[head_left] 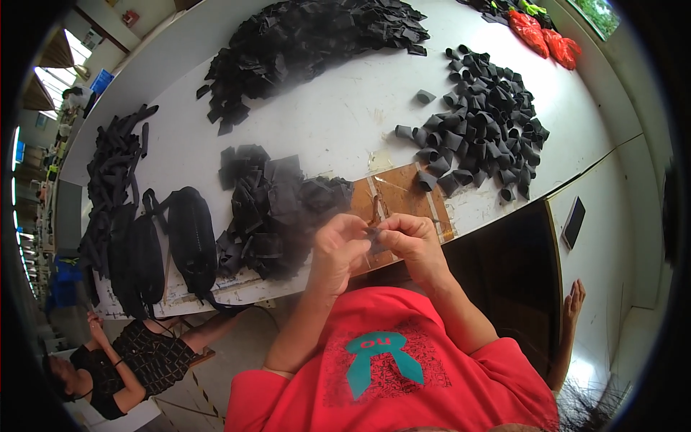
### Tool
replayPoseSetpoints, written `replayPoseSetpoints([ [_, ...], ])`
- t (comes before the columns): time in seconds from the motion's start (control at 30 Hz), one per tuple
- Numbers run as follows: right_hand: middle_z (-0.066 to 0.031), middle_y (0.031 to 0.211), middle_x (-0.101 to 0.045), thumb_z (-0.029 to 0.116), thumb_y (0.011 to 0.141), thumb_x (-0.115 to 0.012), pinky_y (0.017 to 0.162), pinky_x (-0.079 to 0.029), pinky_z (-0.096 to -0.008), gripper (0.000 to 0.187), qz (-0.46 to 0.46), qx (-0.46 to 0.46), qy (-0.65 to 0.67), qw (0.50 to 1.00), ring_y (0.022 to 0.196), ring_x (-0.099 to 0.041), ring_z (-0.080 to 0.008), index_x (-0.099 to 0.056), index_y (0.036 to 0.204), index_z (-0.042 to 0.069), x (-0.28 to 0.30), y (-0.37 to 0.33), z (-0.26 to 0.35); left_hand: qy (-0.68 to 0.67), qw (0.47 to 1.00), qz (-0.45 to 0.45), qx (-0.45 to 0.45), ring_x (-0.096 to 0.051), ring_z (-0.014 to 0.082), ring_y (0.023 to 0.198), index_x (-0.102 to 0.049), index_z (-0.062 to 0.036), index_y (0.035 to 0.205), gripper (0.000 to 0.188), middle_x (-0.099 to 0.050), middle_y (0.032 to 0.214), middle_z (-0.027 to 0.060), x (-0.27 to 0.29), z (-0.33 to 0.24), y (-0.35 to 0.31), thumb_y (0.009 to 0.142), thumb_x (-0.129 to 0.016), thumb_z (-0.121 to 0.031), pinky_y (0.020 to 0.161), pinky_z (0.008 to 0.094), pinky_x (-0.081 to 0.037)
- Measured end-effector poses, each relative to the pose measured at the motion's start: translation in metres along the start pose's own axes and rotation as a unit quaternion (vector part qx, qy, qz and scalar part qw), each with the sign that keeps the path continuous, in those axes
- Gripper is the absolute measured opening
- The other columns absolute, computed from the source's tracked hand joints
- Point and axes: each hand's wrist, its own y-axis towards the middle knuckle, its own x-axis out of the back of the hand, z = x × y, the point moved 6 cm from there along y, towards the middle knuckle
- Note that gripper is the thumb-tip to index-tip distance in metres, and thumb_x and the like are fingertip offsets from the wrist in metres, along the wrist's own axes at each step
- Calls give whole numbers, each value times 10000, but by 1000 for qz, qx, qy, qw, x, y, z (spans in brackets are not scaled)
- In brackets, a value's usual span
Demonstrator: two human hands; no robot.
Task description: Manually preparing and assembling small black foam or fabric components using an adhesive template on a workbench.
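Between the fingertips of both hands is a small dark fabric piece, mostly covered by the fingers. My left hand pinches it from one side, and my right hand pinches it from the other. Both are above the near edge of a brown wooden board taped to the white table. A thin rust-coloured upright piece shows on the board just beyond my fingers. Left of my left hand lies a heap of flat black fabric pieces. Black pieces curled into short tubes are heaped beyond the board, to the right.
A large pile of black pieces covers the table's far side. Black strips and black zippered pouches lie at left. Red plastic bags sit far right, a phone-like dark slab nearer. A person sits at left; another person's hand shows at right.
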Motion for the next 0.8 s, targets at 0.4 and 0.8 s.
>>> replayPoseSetpoints([
  [0.4, 68, 613, -404, 236, 866, -537, 436, -243, -179, 235, 101, -15, 1, 995, 515, -314, -23, -483, 687, 93, -21, 1, 42, -99, 993, 40, -51, -335, 33, 334, -485, 15, 921, 162, -584, 784, 134, -27, -42, 1, 770, -506, 70, 317, 176, -256],
  [0.8, 63, 619, -410, 315, 876, -529, 492, -316, -177, 287, 114, 125, -176, 970, 558, -399, -43, -531, 770, 49, -9, 34, 46, 85, 986, 1, -146, -502, 58, 608, -490, 3, 1048, 214, -581, 844, 65, -25, -40, 19, 849, -538, -58, 500, 156, -405],
])
